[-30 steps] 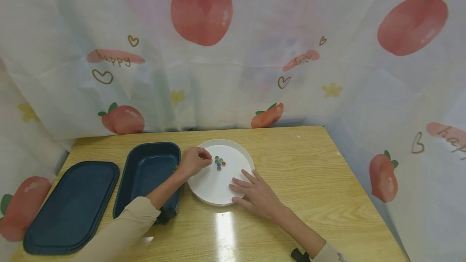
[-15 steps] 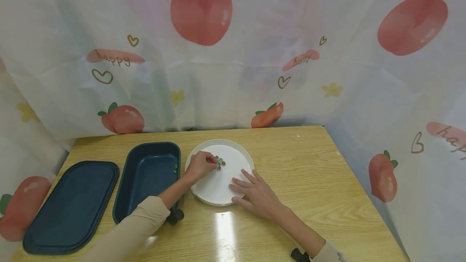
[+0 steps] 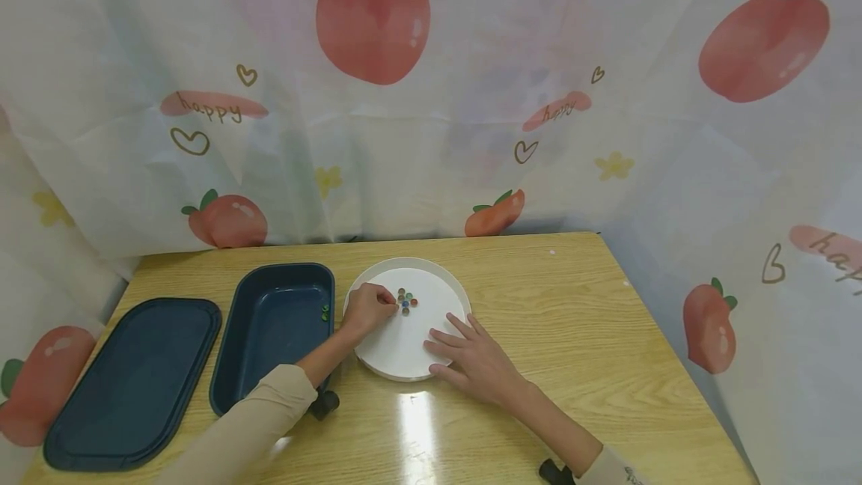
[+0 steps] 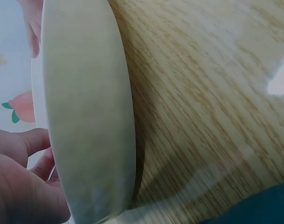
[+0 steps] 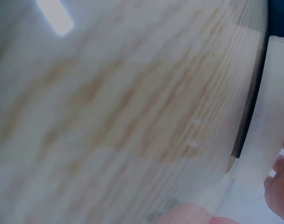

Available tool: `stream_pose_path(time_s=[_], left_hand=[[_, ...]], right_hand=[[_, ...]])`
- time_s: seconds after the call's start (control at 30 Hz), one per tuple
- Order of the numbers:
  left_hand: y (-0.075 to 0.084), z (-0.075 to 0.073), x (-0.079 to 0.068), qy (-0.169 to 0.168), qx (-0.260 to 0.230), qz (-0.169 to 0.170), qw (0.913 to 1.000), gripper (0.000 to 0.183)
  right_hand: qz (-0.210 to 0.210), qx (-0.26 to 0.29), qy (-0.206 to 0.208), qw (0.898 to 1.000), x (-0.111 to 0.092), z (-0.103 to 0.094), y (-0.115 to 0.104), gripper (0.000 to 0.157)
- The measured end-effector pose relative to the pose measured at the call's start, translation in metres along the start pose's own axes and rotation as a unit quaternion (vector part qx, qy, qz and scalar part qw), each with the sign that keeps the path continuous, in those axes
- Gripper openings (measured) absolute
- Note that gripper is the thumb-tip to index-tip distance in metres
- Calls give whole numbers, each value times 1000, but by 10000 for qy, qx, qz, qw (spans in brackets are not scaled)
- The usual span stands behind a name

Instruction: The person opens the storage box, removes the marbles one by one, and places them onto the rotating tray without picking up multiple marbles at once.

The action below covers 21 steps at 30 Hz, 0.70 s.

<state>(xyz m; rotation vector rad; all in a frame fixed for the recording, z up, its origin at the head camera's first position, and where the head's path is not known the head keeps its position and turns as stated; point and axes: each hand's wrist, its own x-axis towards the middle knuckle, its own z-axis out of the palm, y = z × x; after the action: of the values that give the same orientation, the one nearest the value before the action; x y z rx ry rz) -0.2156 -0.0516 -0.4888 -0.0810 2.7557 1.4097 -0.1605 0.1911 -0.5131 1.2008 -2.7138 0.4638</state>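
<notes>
Several small coloured marbles (image 3: 405, 304) lie in a tight cluster on the white round tray (image 3: 377, 365). My left hand (image 3: 369, 308) reaches over the tray's left rim, thumb and fingertips drawn together just left of the marbles; I cannot tell whether something is between them. In the left wrist view that hand's thumb and finger (image 4: 25, 142) show beyond the tray's pale side wall (image 4: 90, 107). My right hand (image 3: 474, 356) rests with spread fingers on the tray's right side. At the right wrist view's edge, only part of the right hand (image 5: 280, 196) shows beside the tray wall.
Left of the tray stands a dark blue rectangular box (image 3: 272, 335) with a few small green pieces (image 3: 325, 313) at its right side. A matching dark blue lid (image 3: 135, 388) lies further left. A printed curtain (image 3: 431, 133) hangs behind the wooden table (image 3: 572, 320).
My left hand moved right to the marbles, covering part of the cluster, then drew back slightly left and down. The cluster looks the same. My right hand has stayed still.
</notes>
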Motion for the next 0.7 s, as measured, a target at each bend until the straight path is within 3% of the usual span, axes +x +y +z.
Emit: stream_pose_path(time_s=[0.37, 0.7], left_hand=[[-3, 4, 2, -61, 90, 73, 9999, 4], [-2, 4, 1, -117, -16, 146, 9998, 6]], right_hand=[[-96, -10, 136, 9999, 0, 0, -1, 46], [12, -4, -25, 10000, 0, -1, 0, 46]])
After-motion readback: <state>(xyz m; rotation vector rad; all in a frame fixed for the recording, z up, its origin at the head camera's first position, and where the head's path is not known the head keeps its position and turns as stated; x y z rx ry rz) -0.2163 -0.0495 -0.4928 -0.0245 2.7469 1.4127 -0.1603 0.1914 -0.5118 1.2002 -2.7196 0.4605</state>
